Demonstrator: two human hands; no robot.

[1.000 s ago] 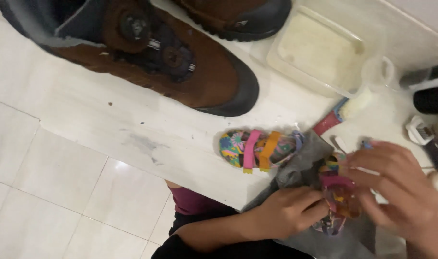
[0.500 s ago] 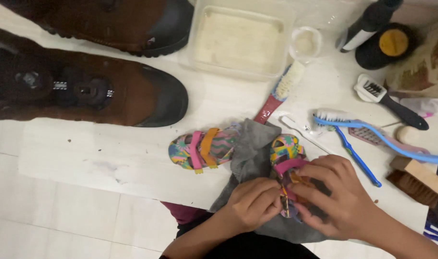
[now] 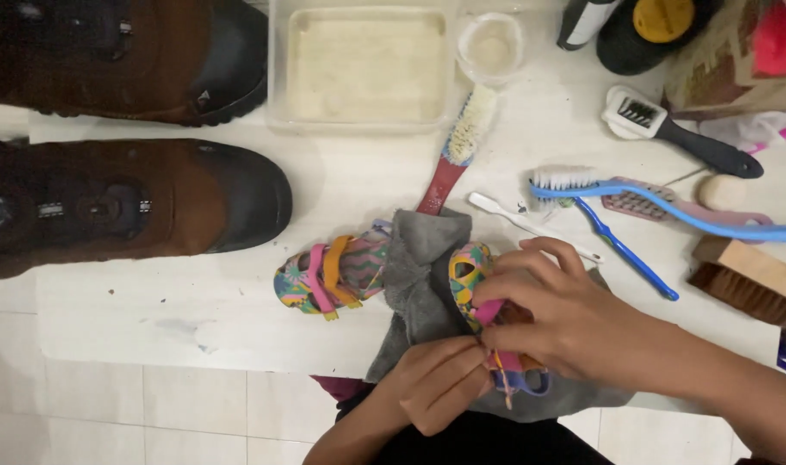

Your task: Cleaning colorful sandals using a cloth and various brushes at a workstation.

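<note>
**Working the straps of a small sandal over a grey cloth**

Head view: looking straight down at a white board on a tiled floor [image 3: 109,405], which is serving as the work surface. Holding a small bright sandal [image 3: 472,274] between both hands, low and centre-right, on top of a grey cloth [image 3: 420,275]. Left hand [image 3: 432,383] curling from below, fingers [image 3: 462,362] closed, pinching a thin strap end at the sandal's lower part. Right hand [image 3: 557,314] arching over from the right, fingers [image 3: 518,280] closed on the pink strap across the sandal's middle. Lying just left of the cloth, touching its edge: the matching second sandal [image 3: 328,275], straps up, untouched. Standing well apart at upper left: two large brown boots [image 3: 126,202]. Sitting along the top: a clear tub of cloudy water [image 3: 363,65] and a small clear cup [image 3: 491,45]. Resting between tub and cloth: a red-handled brush [image 3: 453,155]. Spreading to the right: a white toothbrush [image 3: 531,226], blue brushes [image 3: 634,207], a black-handled brush [image 3: 677,133], a wooden brush [image 3: 746,284].

Judging the step in hand: fastening or loosening the straps, mid-way through tending this sandal, with its pair not yet taken up. Calling next for a fine pull on the strap, keeping the sandal steady on the cloth.
</note>
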